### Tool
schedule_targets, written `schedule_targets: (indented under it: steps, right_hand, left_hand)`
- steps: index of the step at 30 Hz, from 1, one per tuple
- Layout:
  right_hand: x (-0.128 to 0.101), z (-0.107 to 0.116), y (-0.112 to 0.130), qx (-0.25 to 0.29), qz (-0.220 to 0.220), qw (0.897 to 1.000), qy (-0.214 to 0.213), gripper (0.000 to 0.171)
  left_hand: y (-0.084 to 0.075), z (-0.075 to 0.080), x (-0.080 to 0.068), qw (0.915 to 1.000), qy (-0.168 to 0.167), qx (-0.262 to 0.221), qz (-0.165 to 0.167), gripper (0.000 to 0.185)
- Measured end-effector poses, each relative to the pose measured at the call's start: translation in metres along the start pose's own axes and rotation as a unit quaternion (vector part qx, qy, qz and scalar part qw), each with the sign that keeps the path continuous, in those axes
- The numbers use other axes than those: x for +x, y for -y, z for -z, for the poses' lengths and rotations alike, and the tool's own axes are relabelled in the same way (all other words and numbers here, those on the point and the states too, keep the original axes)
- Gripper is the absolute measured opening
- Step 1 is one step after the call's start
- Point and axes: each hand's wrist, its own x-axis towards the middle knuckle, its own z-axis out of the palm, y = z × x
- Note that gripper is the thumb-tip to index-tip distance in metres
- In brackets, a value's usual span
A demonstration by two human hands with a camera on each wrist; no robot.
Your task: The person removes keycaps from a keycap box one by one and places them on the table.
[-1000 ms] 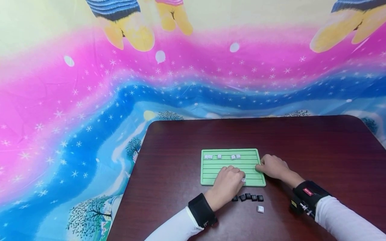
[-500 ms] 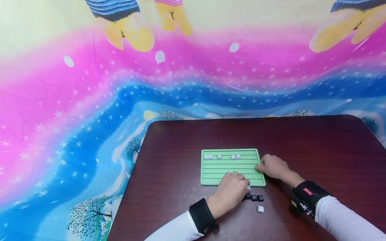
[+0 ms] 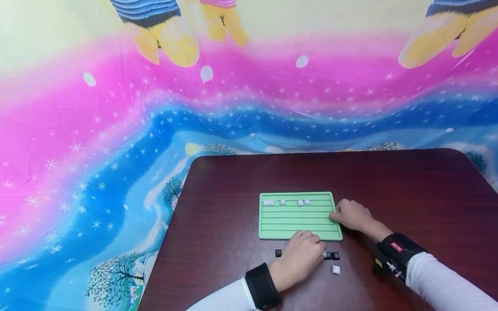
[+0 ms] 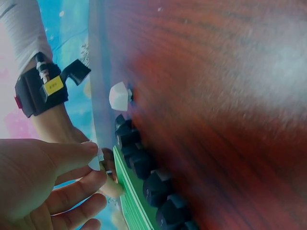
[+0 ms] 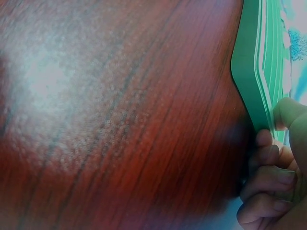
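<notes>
Near: left hand [image 3: 301,257] pinches small white keycap [image 4: 97,160] over row of black keycaps [image 4: 144,165], just short of green grooved board [image 3: 297,216].
Step, judged: carrying keycap off board; next calls for setting down beside loose white keycap [image 3: 336,270].
Right hand [image 3: 350,214]: fingers curled on board's right edge.
Far: white keycaps [image 3: 285,202] in top groove.
Change: left hand withdrawn from board's lower grooves toward table [image 3: 389,181] edge; one black keycap [image 3: 278,253] uncovered.

Bright, even light; soft glare on the table [image 5: 43,76]; both wrist views blurred, head view bowed at edges.
</notes>
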Motion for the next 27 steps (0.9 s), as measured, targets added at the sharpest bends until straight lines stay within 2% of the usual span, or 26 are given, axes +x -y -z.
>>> schedule_targets:
  steps: [15,19,27]
  right_hand:
    - [0.0,0.001,0.0,-0.001,0.001,1.0,0.003,0.043]
    - [0.0,0.0,-0.002,0.001,0.002,1.0,0.007,0.044]
    - [0.0,0.001,-0.001,0.003,0.002,1.0,0.006,0.044]
  left_hand:
    - [-0.014,-0.003,-0.009,0.9987,0.003,0.025,-0.043,0.008]
    - [-0.018,-0.005,-0.011,0.9979,0.012,0.036,-0.052,0.015]
    - [-0.021,-0.013,-0.012,0.9964,-0.006,0.06,-0.059,0.008]
